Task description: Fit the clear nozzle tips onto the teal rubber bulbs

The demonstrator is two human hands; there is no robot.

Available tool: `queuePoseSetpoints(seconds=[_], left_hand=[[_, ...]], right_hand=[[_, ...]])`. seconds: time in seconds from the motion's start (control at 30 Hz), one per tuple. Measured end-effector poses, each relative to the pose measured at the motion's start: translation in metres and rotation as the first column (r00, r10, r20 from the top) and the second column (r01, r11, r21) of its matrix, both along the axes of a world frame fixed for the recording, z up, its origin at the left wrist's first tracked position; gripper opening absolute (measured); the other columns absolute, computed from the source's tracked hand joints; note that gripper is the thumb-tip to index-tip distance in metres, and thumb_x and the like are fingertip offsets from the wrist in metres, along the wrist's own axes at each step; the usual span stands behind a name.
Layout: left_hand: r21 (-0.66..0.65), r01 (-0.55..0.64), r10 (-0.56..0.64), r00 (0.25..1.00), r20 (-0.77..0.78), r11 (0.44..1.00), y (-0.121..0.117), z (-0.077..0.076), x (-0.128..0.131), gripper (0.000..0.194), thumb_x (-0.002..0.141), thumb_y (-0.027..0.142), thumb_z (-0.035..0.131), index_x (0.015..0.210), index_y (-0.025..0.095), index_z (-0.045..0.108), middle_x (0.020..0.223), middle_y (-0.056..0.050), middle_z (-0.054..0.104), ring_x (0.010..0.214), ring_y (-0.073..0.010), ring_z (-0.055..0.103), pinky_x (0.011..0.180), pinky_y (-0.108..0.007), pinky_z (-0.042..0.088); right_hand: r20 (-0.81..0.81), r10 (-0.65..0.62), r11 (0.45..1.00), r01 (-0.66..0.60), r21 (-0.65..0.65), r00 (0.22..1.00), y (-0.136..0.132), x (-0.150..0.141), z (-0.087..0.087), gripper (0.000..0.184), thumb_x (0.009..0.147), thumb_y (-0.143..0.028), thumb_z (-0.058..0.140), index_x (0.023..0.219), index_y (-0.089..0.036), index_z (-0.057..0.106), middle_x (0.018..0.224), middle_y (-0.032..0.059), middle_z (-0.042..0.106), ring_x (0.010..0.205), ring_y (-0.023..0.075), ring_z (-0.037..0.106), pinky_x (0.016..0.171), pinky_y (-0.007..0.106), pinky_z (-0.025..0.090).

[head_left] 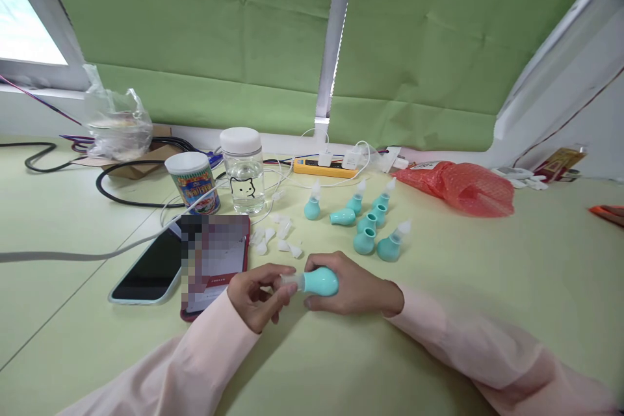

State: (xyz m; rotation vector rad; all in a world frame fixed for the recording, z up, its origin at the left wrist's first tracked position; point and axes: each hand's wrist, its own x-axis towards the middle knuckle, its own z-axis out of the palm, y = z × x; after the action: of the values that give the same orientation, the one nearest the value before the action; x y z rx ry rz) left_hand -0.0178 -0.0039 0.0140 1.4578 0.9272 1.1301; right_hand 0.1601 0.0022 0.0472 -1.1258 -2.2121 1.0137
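My right hand [344,285] is closed around a teal rubber suction bulb [322,281], which lies on its side just above the table. Its neck points left, where my left hand [260,292] pinches a clear plastic nozzle [288,281] at the bulb's mouth. Whether the nozzle is fully seated I cannot tell. Beyond my hands, several loose translucent nozzle pieces [285,229] are scattered. To their right stand several more teal bulbs: some carry clear tips, like the near right one [389,247], others have open mouths, like this bulb [364,242]. One bulb [342,216] lies on its side.
Two phones, one dark [149,266] and one red-cased [244,250], lie at left under a grey cable [97,256]. Behind them stand a printed can [195,185] and a clear jar [246,185]. A yellow power strip [324,169] and red bubble wrap [463,188] lie along the back.
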Motion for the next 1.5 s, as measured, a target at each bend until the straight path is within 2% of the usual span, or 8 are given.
queuePoseSetpoints(seconds=[0.17, 0.27, 0.43, 0.63, 0.87, 1.07, 1.2, 1.5], left_hand=[[0.282, -0.064, 0.061, 0.998, 0.021, 0.957, 0.005, 0.018, -0.015, 0.026, 0.078, 0.024, 0.046, 0.102, 0.017, 0.052, 0.063, -0.001, 0.054, 0.052, -0.0097, 0.049, 0.043, -0.02, 0.041], [0.546, -0.077, 0.219, 0.955, -0.2, 0.834, 0.011, 0.028, -0.023, 0.016, 0.075, 0.015, 0.047, 0.087, 0.016, 0.057, 0.062, -0.001, 0.053, 0.054, -0.0104, 0.049, 0.047, -0.021, 0.039], [0.778, 0.215, 0.497, 0.662, -0.561, 0.591, 0.019, 0.023, -0.024, 0.018, 0.063, 0.023, 0.053, 0.076, 0.015, 0.062, 0.077, -0.009, 0.056, 0.071, -0.0213, 0.048, 0.058, -0.034, 0.041], [0.613, 0.382, 0.53, 0.309, -0.79, 0.691, 0.024, 0.007, -0.022, 0.012, 0.061, 0.024, 0.053, 0.062, 0.017, 0.064, 0.079, -0.01, 0.056, 0.077, -0.027, 0.047, 0.057, -0.037, 0.035], [0.784, 0.291, 0.589, 0.531, -0.609, 0.549, 0.038, -0.02, -0.021, 0.022, 0.08, 0.015, 0.04, 0.08, 0.019, 0.062, 0.076, -0.006, 0.056, 0.066, -0.0155, 0.049, 0.055, -0.026, 0.038], [0.791, 0.241, 0.542, 0.615, -0.573, 0.562, 0.038, -0.025, -0.025, 0.025, 0.082, 0.011, 0.034, 0.094, 0.015, 0.057, 0.095, -0.01, 0.057, 0.078, -0.0152, 0.055, 0.057, -0.022, 0.044], [0.824, 0.252, 0.652, 0.512, -0.559, 0.508, 0.037, -0.004, -0.028, 0.02, 0.073, 0.012, 0.043, 0.07, 0.016, 0.062, 0.08, -0.008, 0.058, 0.078, -0.0213, 0.05, 0.059, -0.03, 0.043], [0.641, 0.312, 0.628, 0.156, -0.762, 0.701, 0.026, 0.013, -0.023, 0.015, 0.055, 0.023, 0.049, 0.055, 0.017, 0.062, 0.075, -0.01, 0.056, 0.078, -0.0292, 0.047, 0.059, -0.039, 0.033]], right_hand=[[-0.168, -0.173, 0.982, 0.183, 0.044, 0.971, 0.006, 0.0, -0.003, 0.016, 0.068, -0.03, 0.057, 0.071, -0.017, 0.048, 0.065, -0.0033, 0.044, 0.058, 0.0088, 0.041, 0.053, 0.02, 0.034], [-0.257, -0.217, 0.976, 0.209, -0.06, 0.942, 0.01, 0.001, -0.006, 0.013, 0.07, -0.028, 0.054, 0.071, -0.017, 0.048, 0.064, -0.0021, 0.046, 0.057, 0.0091, 0.042, 0.052, 0.021, 0.035], [-0.341, -0.258, 0.959, 0.196, -0.205, 0.904, 0.01, 0.0, -0.007, 0.006, 0.07, -0.021, 0.051, 0.071, -0.015, 0.05, 0.067, 0.0, 0.05, 0.055, 0.0091, 0.045, 0.054, 0.022, 0.038], [-0.339, -0.266, 0.962, 0.226, -0.152, 0.902, 0.01, 0.001, -0.007, 0.003, 0.069, -0.018, 0.05, 0.068, -0.015, 0.05, 0.065, -0.0005, 0.05, 0.057, 0.0099, 0.045, 0.055, 0.023, 0.038], [-0.276, -0.234, 0.971, 0.208, -0.118, 0.932, 0.01, 0.0, -0.007, 0.009, 0.071, -0.023, 0.052, 0.073, -0.014, 0.054, 0.069, 0.0003, 0.051, 0.065, 0.0116, 0.046, 0.059, 0.023, 0.036], [-0.26, -0.211, 0.971, 0.172, -0.165, 0.942, 0.008, -0.001, -0.007, 0.01, 0.072, -0.023, 0.051, 0.073, -0.014, 0.054, 0.067, -0.0004, 0.05, 0.062, 0.0107, 0.044, 0.055, 0.021, 0.033], [-0.253, -0.195, 0.972, 0.153, -0.177, 0.948, 0.008, -0.001, -0.009, 0.008, 0.072, -0.022, 0.051, 0.07, -0.014, 0.052, 0.066, -0.0009, 0.05, 0.062, 0.0102, 0.044, 0.055, 0.021, 0.033], [-0.245, -0.156, 0.983, 0.125, -0.138, 0.957, 0.007, -0.002, -0.011, 0.004, 0.069, -0.015, 0.049, 0.069, -0.014, 0.053, 0.067, -0.0006, 0.05, 0.062, 0.0098, 0.043, 0.056, 0.02, 0.033]])
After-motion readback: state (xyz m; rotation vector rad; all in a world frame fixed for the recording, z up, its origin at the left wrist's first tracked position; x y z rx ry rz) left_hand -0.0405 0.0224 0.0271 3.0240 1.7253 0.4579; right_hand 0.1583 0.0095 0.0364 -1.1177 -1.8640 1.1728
